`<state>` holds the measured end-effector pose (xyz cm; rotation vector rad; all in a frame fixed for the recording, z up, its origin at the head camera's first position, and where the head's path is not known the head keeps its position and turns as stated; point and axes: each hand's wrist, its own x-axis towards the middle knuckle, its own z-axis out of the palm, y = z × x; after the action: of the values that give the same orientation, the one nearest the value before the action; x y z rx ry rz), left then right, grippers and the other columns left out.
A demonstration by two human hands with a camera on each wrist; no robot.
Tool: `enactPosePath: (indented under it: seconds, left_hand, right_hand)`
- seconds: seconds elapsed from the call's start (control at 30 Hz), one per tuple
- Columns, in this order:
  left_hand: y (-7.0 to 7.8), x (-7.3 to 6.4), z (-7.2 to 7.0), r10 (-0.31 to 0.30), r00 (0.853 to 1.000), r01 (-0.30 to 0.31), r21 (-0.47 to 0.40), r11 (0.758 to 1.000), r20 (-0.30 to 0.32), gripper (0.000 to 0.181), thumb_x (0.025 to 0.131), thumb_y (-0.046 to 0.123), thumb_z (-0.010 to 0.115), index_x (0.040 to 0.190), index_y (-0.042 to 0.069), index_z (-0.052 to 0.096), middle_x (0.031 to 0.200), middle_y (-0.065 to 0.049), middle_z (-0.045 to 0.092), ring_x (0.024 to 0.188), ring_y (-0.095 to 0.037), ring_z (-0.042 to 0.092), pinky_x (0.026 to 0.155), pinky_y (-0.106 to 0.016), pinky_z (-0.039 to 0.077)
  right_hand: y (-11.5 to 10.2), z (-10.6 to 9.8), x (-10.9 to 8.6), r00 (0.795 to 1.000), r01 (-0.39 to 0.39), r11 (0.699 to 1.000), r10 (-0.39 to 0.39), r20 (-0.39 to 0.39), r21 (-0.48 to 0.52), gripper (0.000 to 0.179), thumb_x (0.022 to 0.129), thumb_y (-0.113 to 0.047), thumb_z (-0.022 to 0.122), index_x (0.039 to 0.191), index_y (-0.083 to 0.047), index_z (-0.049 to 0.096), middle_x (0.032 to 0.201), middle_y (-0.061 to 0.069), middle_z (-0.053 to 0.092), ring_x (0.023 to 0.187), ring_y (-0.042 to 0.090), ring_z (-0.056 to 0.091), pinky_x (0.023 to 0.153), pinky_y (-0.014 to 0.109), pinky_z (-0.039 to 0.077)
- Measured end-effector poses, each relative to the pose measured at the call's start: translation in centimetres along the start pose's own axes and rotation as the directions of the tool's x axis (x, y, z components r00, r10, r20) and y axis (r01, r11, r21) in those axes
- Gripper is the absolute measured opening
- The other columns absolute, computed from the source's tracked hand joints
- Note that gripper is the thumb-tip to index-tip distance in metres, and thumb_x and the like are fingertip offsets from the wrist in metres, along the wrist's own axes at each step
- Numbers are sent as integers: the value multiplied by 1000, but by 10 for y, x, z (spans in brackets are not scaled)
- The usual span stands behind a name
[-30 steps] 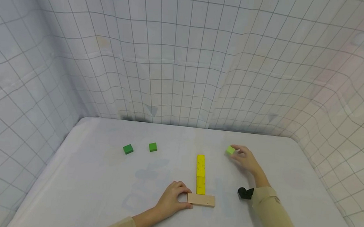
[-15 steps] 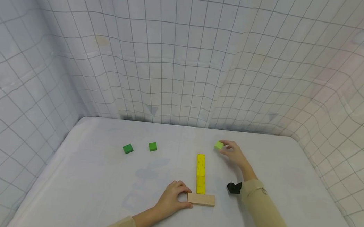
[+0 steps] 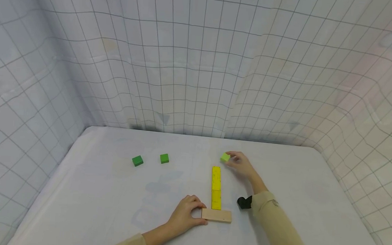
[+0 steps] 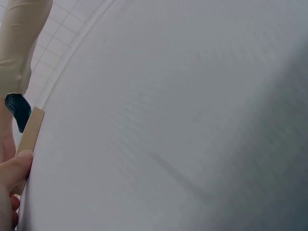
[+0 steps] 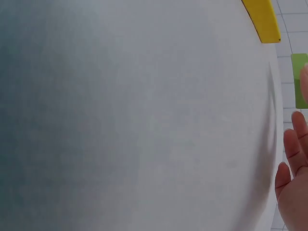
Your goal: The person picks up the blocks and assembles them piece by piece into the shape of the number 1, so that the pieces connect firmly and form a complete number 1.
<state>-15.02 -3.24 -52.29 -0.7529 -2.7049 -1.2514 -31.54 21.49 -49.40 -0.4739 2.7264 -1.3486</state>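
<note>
My left hand pinches the left end of a plain wooden block lying on the table, thumb on the near side. In the left wrist view the thumb presses the wooden block. Two yellow blocks, a far one and a near one, lie end to end and run away from the wooden block's far side. Just beyond their far end, my right hand pinches a light green block between thumb and fingers. The right wrist view shows this green block apart from a yellow block.
Two more green blocks, one darker and one brighter, lie at the back left of the white table. A black piece sits at the right wrist. Gridded white cloth hangs behind and on both sides.
My right hand has moved left with the light green block, from right of the yellow blocks to just beyond their far end. The left hand and the wooden block have stayed put.
</note>
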Motion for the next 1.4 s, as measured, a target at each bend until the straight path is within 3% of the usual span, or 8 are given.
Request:
enactPosePath:
  seconds: [0.2,1.03,1.4]
  left_hand:
    - [0,0,0,16,1000,-16,1,1000,-10,36,64,35,80,93,16,69,85,12,53,79,-4,42,71,-21,40]
    - [-1,0,0,11,1000,-11,1,1000,-5,36,65,35,80,93,16,69,86,12,53,80,-4,43,71,-21,40]
    - [-2,0,1,41,999,-41,7,999,-22,36,65,35,80,92,15,69,85,11,53,78,-4,43,70,-21,40]
  right_hand:
    - [-3,8,3,1000,14,999,-13,16,-33,40,84,-17,66,122,-6,56,116,17,52,104,32,45,90,48,36]
    - [-11,18,8,990,-128,988,132,42,-86,40,84,-23,67,122,-14,58,116,12,50,106,28,43,92,46,36]
    - [-12,16,6,999,-38,996,40,25,-87,30,92,-14,55,120,-5,59,110,17,54,101,30,49,89,47,39]
